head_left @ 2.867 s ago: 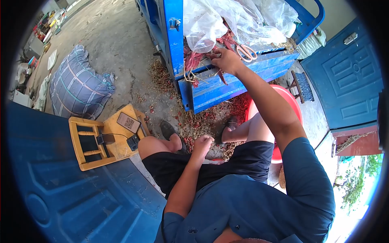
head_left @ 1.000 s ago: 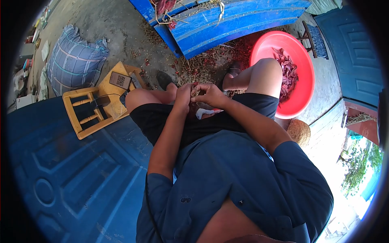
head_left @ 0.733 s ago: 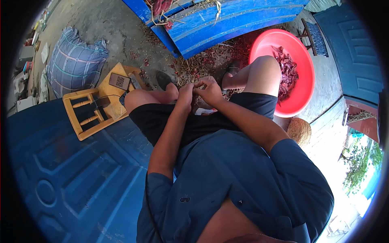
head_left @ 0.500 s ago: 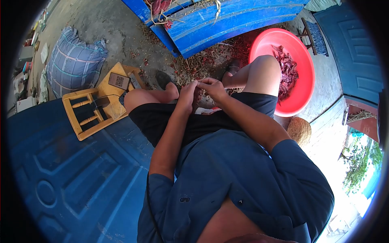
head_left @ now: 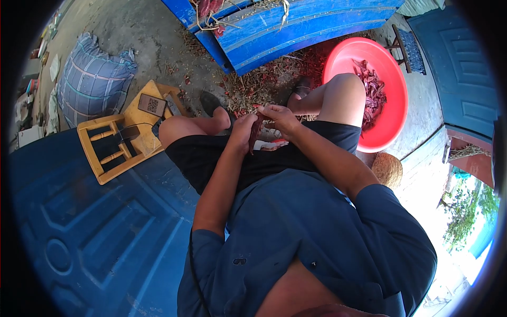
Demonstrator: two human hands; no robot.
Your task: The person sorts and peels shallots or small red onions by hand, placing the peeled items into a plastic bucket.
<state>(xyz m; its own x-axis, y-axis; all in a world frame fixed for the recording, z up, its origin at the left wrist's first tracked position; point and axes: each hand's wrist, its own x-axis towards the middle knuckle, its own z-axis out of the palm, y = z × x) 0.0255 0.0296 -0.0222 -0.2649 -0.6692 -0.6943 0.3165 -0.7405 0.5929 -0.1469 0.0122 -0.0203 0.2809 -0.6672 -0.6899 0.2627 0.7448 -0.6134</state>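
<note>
Bare grey concrete ground (head_left: 153, 37) runs under a blue metal cart tailgate (head_left: 317, 26) along the top edge, and a litter of stems and red scraps (head_left: 259, 84) lies below it around the person's feet. Open floor is left mostly at the upper left; a blue panelled sheet (head_left: 90, 232) closes the lower left and a blue panelled door (head_left: 465, 68) closes the right side.

The only marking is a QR code on a dark flat phone (head_left: 152, 104) lying on a low pale wooden stool (head_left: 113, 142); no letters can be read.

Over the lap, between the knees, the left hand (head_left: 244, 131) and right hand (head_left: 281, 117) meet, fingers of both pinched on a dark red dried chili pod (head_left: 255, 132) that hangs between them.

A round red plastic basin (head_left: 393, 124) holding dried red chilies (head_left: 372, 90) sits just beyond the right knee. A blue checked stuffed sack (head_left: 90, 79) lies past the stool.
</note>
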